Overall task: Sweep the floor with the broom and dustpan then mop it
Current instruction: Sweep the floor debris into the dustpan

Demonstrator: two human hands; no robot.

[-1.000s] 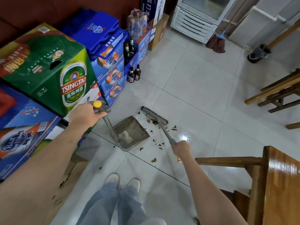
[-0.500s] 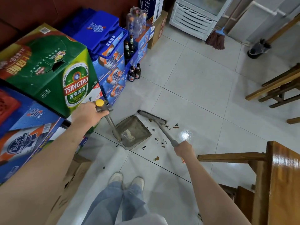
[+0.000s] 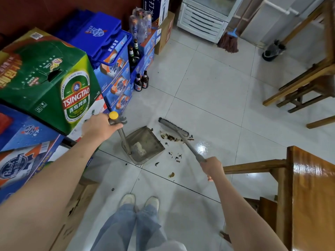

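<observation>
My left hand grips the yellow-capped upright handle of a grey dustpan that sits on the white tiled floor with some pale debris inside. My right hand grips the grey handle of a broom. The broom's dark bristle head rests on the floor just right of the pan's mouth. A small pile of brown debris lies between the broom head and the pan. Scattered dark bits lie on the tiles nearer to me. A mop leans at the far wall.
Stacked beer cartons and blue crates line the left side, with bottles on the floor beside them. A wooden table stands at the right, wooden benches further back. My shoes are just behind the pan.
The broom head has drawn the debris left toward the dustpan's mouth into a tighter pile. Both hands keep their grips; the dustpan has stayed in place.
</observation>
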